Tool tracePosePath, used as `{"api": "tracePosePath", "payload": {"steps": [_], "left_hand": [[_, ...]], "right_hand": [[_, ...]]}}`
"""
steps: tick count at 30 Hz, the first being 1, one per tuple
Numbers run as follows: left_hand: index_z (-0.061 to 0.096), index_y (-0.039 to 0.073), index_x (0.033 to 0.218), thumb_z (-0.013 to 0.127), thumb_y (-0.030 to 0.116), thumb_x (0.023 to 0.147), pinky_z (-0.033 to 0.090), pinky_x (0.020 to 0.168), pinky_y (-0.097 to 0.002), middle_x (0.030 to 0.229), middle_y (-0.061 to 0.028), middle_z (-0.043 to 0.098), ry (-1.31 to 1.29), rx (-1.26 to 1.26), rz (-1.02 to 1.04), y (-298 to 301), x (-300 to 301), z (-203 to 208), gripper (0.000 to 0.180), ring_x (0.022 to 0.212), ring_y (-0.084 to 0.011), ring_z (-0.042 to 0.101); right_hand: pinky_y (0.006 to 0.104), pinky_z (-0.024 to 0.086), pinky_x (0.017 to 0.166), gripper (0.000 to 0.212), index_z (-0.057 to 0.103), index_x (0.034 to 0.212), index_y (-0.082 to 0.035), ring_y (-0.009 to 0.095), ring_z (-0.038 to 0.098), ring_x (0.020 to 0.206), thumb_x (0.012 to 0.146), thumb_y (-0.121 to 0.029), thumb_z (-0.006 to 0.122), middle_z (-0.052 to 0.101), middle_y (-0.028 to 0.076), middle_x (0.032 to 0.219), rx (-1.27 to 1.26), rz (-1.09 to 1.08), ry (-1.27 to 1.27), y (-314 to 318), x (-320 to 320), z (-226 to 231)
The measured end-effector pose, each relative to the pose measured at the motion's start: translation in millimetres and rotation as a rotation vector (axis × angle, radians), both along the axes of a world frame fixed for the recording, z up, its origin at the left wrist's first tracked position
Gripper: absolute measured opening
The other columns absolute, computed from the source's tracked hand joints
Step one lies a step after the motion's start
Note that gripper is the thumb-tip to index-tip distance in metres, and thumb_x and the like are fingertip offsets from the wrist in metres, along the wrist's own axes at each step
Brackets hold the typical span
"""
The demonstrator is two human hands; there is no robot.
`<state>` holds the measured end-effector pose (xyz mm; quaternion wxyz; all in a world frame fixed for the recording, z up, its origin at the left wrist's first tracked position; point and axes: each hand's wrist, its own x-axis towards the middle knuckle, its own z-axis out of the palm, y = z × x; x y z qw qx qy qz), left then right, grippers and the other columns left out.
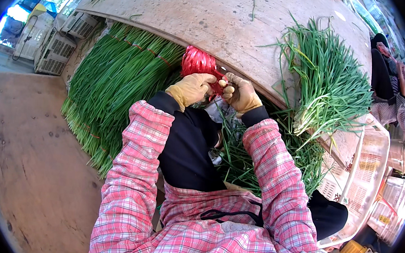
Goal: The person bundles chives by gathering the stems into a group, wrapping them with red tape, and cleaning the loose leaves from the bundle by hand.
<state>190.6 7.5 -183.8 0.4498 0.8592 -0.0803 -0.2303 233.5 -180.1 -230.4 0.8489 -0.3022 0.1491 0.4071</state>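
A bunch of red plastic strips [197,61] hangs at the table's near edge, in front of me. Just below it my left hand [191,89], in a yellow glove, is closed on the red strip. Close beside it my right hand [242,94], in a soiled yellow glove, has its fingers curled round the red strip too. The fingers of both hands almost meet. To the left lie several tied bundles of green chives [113,77] with red bands round them. A loose heap of chives [329,80] rests on the tabletop at the right.
A wooden tabletop [174,8] stretches across the far side. Brown board [36,160] lies at the left. Loose green leaves [242,164] cover my lap's right side. White plastic crates [370,165] stand at the right, others [52,50] at the far left. Another person [394,80] sits at the right.
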Motion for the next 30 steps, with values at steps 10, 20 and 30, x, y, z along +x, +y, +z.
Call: {"api": "tracePosePath", "payload": {"steps": [10, 20, 30], "left_hand": [[0.048, -0.003, 0.132, 0.061, -0.006, 0.075, 0.048, 0.063, -0.0242, 0.078, -0.0046, 0.063, 0.267, -0.364, 0.063, -4.3, -6.6, 19.9, 0.059, 0.065, -0.0096, 0.058], [0.064, 0.0, 0.107, 0.059, 0.024, 0.091, 0.047, 0.056, -0.0225, 0.071, -0.0041, 0.065, 0.146, -0.305, 0.292, 1.8, -5.1, 0.5, 0.029, 0.061, -0.0092, 0.06], [0.066, 0.001, 0.09, 0.055, 0.024, 0.093, 0.045, 0.048, -0.0198, 0.07, -0.0079, 0.068, 0.244, -0.212, 0.164, 5.7, -2.4, 9.3, 0.025, 0.056, -0.0112, 0.063]], "right_hand": [[0.0208, 0.039, 0.047, 0.02, 0.056, 0.1, -0.001, 0.008, 0.045, 0.053, 0.099, -0.02, 0.048, 0.055, 0.002, 0.074, 0.176, -0.072, 0.059, 3.5, 0.2, -11.8], [0.0202, 0.038, 0.051, 0.021, 0.054, 0.109, 0.001, 0.005, 0.043, 0.053, 0.099, -0.013, 0.041, 0.052, -0.001, 0.075, 0.263, -0.021, 0.062, -7.6, -1.8, -27.4], [0.0212, 0.04, 0.053, 0.019, 0.056, 0.107, 0.001, 0.007, 0.047, 0.055, 0.097, -0.013, 0.047, 0.059, 0.002, 0.081, 0.118, -0.11, -0.008, 10.5, -5.8, -27.7]]}}
